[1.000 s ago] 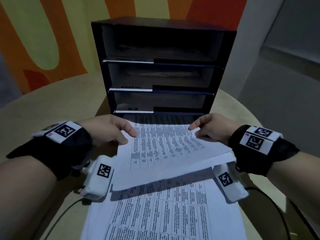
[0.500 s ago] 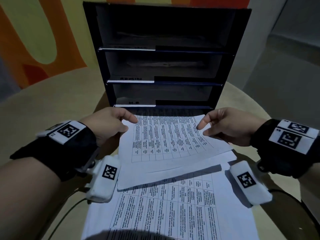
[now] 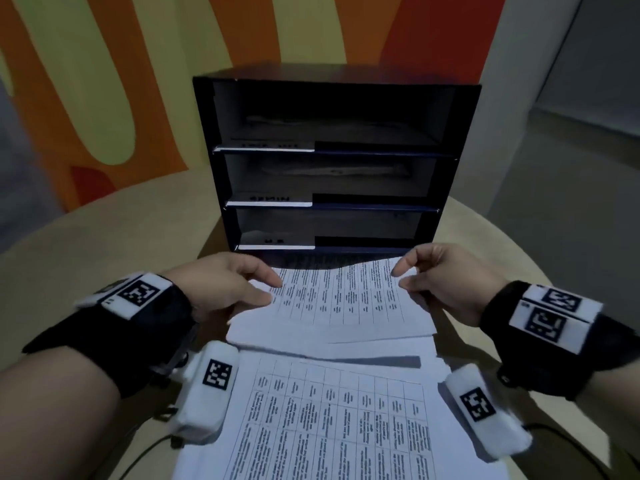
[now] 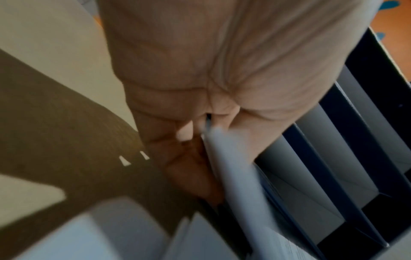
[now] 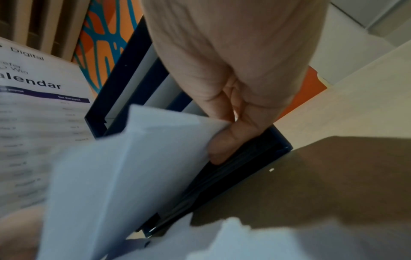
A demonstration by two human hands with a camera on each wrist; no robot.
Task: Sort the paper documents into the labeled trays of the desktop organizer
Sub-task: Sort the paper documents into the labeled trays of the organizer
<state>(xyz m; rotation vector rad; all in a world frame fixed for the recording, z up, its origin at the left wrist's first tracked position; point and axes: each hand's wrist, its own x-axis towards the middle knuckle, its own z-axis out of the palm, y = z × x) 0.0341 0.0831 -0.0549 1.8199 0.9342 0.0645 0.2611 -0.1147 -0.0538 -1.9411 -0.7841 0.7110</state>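
A dark organizer (image 3: 464, 161) with three labeled trays stands at the back of the round table. A few printed sheets (image 3: 341, 301) with tables are held just in front of its bottom tray (image 3: 277, 244). My left hand (image 3: 228, 284) pinches their left edge, and the left wrist view shows the sheets (image 4: 233, 167) between thumb and fingers (image 4: 189, 168). My right hand (image 3: 446, 275) pinches the right edge; its thumb (image 5: 222, 144) presses the paper (image 5: 142, 158). A stack of printed papers (image 3: 332, 420) lies on the table below the held sheets.
The beige round table (image 3: 104, 237) extends left and right of the organizer. Faint papers lie inside the top tray (image 3: 311, 123) and middle tray (image 3: 332, 171). A striped orange and yellow wall (image 3: 104, 81) rises behind. Cables (image 3: 138, 455) run near the front edge.
My head has pulled back and up, so the organizer looks smaller. Both hands keep their grip and have carried the sheets nearer to the bottom tray's opening.
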